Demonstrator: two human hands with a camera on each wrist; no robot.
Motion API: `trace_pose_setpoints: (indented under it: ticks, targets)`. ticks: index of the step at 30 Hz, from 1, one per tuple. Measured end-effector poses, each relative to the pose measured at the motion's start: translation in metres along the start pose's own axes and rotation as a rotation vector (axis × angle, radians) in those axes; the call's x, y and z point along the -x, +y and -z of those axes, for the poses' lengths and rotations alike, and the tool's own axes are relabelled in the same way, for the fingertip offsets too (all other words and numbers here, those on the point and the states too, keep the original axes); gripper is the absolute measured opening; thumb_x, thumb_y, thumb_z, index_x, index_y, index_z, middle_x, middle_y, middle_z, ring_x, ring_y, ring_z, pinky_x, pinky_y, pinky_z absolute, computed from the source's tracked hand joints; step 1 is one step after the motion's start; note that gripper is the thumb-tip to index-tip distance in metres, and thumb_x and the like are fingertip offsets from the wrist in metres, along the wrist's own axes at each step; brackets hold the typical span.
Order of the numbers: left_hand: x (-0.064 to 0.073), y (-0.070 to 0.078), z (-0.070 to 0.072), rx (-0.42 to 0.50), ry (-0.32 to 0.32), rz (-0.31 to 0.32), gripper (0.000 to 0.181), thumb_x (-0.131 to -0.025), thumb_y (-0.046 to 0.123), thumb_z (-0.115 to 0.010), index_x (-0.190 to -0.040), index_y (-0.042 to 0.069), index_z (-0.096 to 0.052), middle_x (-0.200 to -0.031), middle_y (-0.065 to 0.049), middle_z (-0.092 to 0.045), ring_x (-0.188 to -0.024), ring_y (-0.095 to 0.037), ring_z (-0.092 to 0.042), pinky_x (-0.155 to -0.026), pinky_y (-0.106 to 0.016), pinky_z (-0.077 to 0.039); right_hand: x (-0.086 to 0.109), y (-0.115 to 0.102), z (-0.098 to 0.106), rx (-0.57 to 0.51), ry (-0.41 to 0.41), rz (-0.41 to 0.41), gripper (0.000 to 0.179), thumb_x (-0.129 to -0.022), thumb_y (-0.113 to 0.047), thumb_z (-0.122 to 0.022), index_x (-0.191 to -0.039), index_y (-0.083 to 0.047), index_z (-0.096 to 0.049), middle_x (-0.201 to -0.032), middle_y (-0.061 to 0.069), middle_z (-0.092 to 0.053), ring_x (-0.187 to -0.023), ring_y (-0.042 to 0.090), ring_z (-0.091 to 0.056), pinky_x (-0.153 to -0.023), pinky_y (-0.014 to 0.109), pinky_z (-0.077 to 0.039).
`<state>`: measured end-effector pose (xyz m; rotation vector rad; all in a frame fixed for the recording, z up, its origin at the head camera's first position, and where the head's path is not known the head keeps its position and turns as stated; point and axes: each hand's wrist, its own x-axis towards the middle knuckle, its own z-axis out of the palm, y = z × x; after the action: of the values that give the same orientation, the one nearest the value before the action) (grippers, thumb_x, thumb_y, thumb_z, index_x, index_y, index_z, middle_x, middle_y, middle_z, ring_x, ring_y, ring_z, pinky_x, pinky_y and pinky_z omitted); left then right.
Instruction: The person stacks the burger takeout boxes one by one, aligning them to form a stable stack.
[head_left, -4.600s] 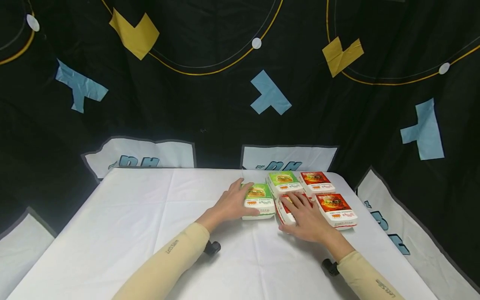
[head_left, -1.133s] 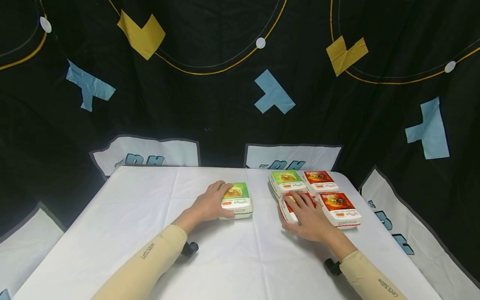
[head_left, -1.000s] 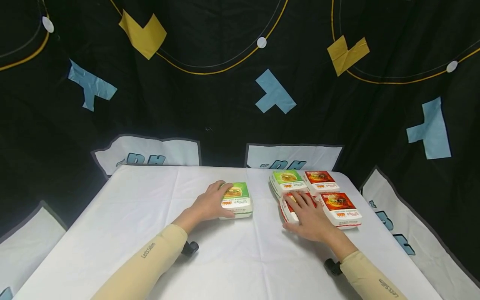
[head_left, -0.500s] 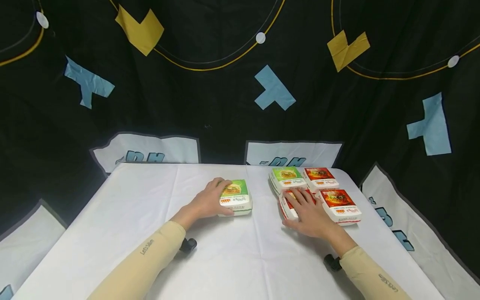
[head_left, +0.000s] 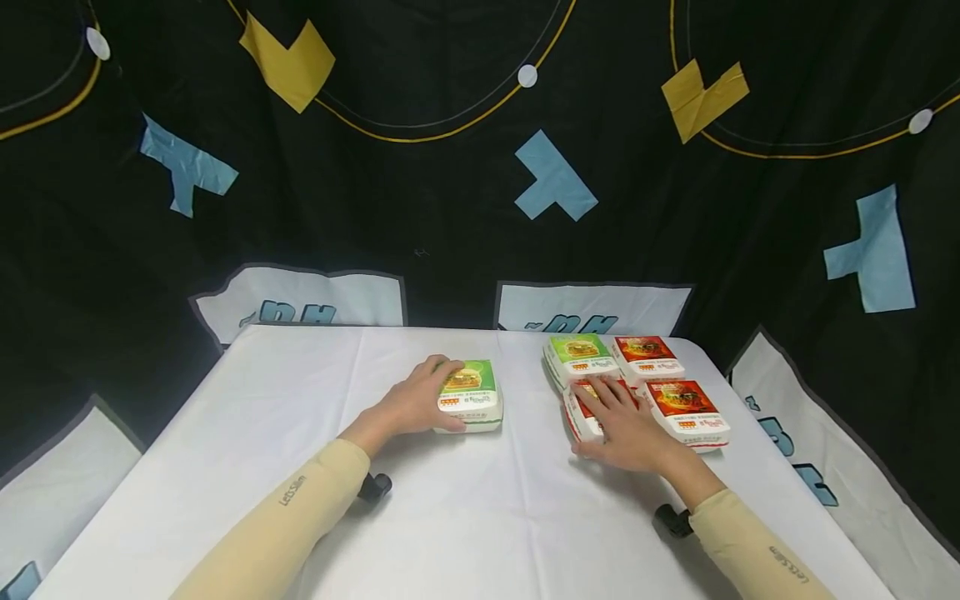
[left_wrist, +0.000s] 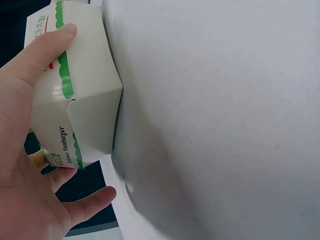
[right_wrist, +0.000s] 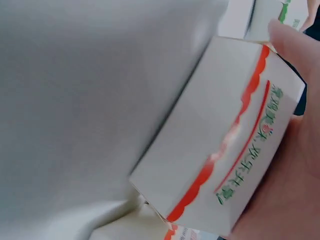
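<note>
In the head view my left hand [head_left: 411, 403] grips a green-topped hamburger box [head_left: 480, 398] on the table, thumb along its near side. The left wrist view shows the thumb on the white side of this green hamburger box [left_wrist: 90, 65], "Delicious Hamburger" printed on one end. Over a red-topped hamburger box [head_left: 587, 423] lies my right hand [head_left: 626, 429], fingers across the lid and thumb at its left side. Its white side with a red scalloped band fills much of the right wrist view [right_wrist: 220, 135]. Most of the red lid is hidden under the fingers.
Behind the right hand stand another green hamburger box [head_left: 581, 357] and a red one [head_left: 647, 358]. A further red box [head_left: 686, 410] sits right beside that hand. All rest on a white-clothed table [head_left: 457, 525], before a black curtain [head_left: 405, 208].
My left hand has slid its green box leftward, away from the others, opening a gap; over the last second it stays put. The right hand keeps its place on the red box.
</note>
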<state>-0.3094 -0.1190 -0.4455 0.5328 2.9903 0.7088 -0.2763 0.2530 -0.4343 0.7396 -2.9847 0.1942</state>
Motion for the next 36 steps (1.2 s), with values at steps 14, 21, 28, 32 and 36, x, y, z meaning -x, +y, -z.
trace_pose_setpoints:
  ticks: [14, 21, 28, 32, 36]
  targets:
    - [0.003, -0.004, -0.001, 0.009, -0.002, 0.005, 0.102, -0.070, 0.058, -0.085, -0.154, 0.031, -0.034, -0.158, -0.002, -0.030, -0.140, -0.025, -0.037, -0.098, -0.057, -0.047, -0.002, 0.005, 0.007, -0.019, -0.129, 0.014, 0.110, -0.075, -0.036, -0.086, -0.162, -0.034, -0.019, -0.169, 0.009, -0.015, -0.153, 0.041, -0.009, -0.109, 0.081, -0.012]
    - [0.001, -0.005, 0.000, -0.001, -0.001, -0.006, 0.103, -0.069, 0.059, -0.085, -0.155, 0.032, -0.034, -0.159, -0.002, -0.030, -0.140, -0.024, -0.036, -0.099, -0.055, -0.048, -0.004, 0.005, 0.014, 0.002, -0.076, 0.058, 0.106, -0.072, -0.036, -0.089, -0.159, -0.033, -0.028, -0.165, 0.009, -0.025, -0.150, 0.040, -0.020, -0.108, 0.081, -0.017]
    - [0.000, -0.005, -0.001, -0.022, -0.006, -0.012, 0.106, -0.067, 0.057, -0.088, -0.155, 0.031, -0.033, -0.159, -0.001, -0.030, -0.140, -0.023, -0.037, -0.100, -0.051, -0.048, -0.004, 0.007, 0.012, -0.010, -0.057, 0.051, 0.105, -0.071, -0.035, -0.091, -0.158, -0.034, -0.032, -0.163, 0.007, -0.028, -0.150, 0.036, -0.024, -0.108, 0.081, -0.018]
    - [0.000, -0.004, -0.001, -0.023, -0.008, -0.009, 0.106, -0.067, 0.054, -0.089, -0.155, 0.031, -0.034, -0.159, -0.001, -0.030, -0.140, -0.022, -0.037, -0.099, -0.050, -0.048, -0.002, 0.005, 0.012, -0.016, -0.038, 0.056, 0.104, -0.070, -0.034, -0.092, -0.157, -0.033, -0.034, -0.163, 0.007, -0.030, -0.148, 0.035, -0.028, -0.108, 0.081, -0.020]
    - [-0.001, -0.003, 0.000, -0.021, -0.008, -0.009, 0.105, -0.068, 0.052, -0.089, -0.155, 0.030, -0.034, -0.158, -0.001, -0.031, -0.139, -0.022, -0.037, -0.098, -0.049, -0.049, -0.002, 0.003, 0.013, -0.010, -0.022, 0.061, 0.104, -0.069, -0.035, -0.092, -0.157, -0.032, -0.036, -0.162, 0.008, -0.031, -0.148, 0.035, -0.029, -0.107, 0.081, -0.020]
